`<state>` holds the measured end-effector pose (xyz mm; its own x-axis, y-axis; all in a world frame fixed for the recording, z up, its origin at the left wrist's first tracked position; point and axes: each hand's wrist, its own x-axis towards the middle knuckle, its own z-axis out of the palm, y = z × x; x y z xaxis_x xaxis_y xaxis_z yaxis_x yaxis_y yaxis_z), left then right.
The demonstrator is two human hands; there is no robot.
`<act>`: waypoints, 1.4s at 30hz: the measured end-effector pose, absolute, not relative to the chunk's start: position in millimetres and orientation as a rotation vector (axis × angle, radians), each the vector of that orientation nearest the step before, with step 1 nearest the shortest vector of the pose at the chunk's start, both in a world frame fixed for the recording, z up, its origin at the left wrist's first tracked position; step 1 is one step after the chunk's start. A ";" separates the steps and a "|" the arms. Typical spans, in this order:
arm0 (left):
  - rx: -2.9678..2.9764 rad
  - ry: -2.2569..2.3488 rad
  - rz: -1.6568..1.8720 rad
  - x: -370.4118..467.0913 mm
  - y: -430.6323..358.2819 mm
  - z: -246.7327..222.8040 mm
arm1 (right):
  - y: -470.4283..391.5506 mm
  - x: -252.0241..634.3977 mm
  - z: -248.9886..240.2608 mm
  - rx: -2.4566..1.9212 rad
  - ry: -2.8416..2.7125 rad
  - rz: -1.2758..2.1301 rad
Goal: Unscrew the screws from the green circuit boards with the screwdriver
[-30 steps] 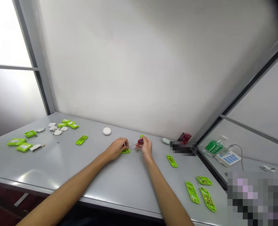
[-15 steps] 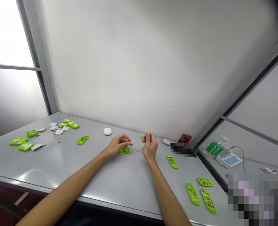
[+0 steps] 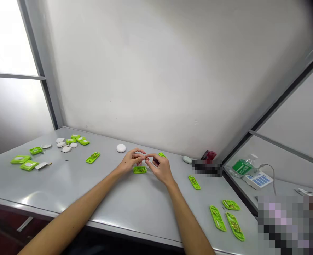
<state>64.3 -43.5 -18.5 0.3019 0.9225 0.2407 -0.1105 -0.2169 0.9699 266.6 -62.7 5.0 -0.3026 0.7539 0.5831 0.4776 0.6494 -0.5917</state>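
Over the middle of the table, my left hand (image 3: pixel 131 161) and my right hand (image 3: pixel 161 168) meet at the fingertips. Thumb and forefinger of each are drawn into a pinch. Anything between them is too small to make out. Just below the fingers lies a small green plastic casing (image 3: pixel 140 170) with tiny parts inside, apart from both hands. Another green casing (image 3: pixel 162 155) shows partly behind my right hand. To the left of my left hand sits a round white case (image 3: pixel 121 148).
Green casings (image 3: pixel 93 157) lie around the grey table (image 3: pixel 114 212), several on the right (image 3: pixel 218 218). White covers (image 3: pixel 66 149) and green-and-white units (image 3: pixel 29 165) are at the left. A pale oval case (image 3: pixel 187 159) and a dark red box (image 3: pixel 208 155) stand near the wall.
My right hand has moved left and turned so its fingertips meet those of my left hand. My left hand has lifted slightly off the green casing.
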 end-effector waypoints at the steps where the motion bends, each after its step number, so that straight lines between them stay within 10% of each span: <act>1: 1.459 0.800 1.169 64.6 -43.5 -18.7 | -61.6 266.7 3.7 -0.967 -1.973 0.363; 42: 1.493 0.816 1.079 64.9 -50.6 -11.2 | -57.1 263.0 -0.7 -0.961 -1.890 0.459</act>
<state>64.9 -50.6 -11.2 0.3557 0.9127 0.2014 -0.0541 -0.1950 0.9793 263.0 -57.1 -0.7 -0.2561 0.7783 0.5733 0.4289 0.6230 -0.6541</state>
